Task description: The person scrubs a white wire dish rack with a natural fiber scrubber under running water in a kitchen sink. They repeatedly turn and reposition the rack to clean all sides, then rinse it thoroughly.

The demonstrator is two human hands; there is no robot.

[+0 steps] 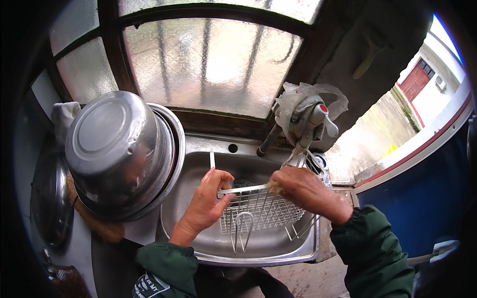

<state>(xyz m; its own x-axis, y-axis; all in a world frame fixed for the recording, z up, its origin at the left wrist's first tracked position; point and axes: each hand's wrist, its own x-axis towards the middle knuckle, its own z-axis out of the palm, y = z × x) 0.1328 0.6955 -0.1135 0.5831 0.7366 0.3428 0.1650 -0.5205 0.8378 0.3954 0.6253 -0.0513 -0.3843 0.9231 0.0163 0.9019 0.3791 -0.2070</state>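
Observation:
Over the stainless steel sink (197, 231), a white wire rack (261, 212) with mesh and hook-shaped wires is held tilted. My left hand (208, 203) pinches the flat rim of the rack at its left end, thumb and fingers on either side. A tan fibrous scrubber (274, 187), perhaps loofah, shows under the fingers of my right hand (307, 192), pressed on the rim's right part. A dark wad (244, 183), partly hidden behind the rim, lies in the basin. The rack's right end is partly covered by my right hand.
Upturned metal basins (115, 145) are stacked left of the sink, beside a metal lid (52, 197). Behind the sink's right side stands a faucet (318, 115) wrapped in a plastic bag (298, 97). A frosted window (216, 67) is at the back; a blue door panel (417, 201) stands at right.

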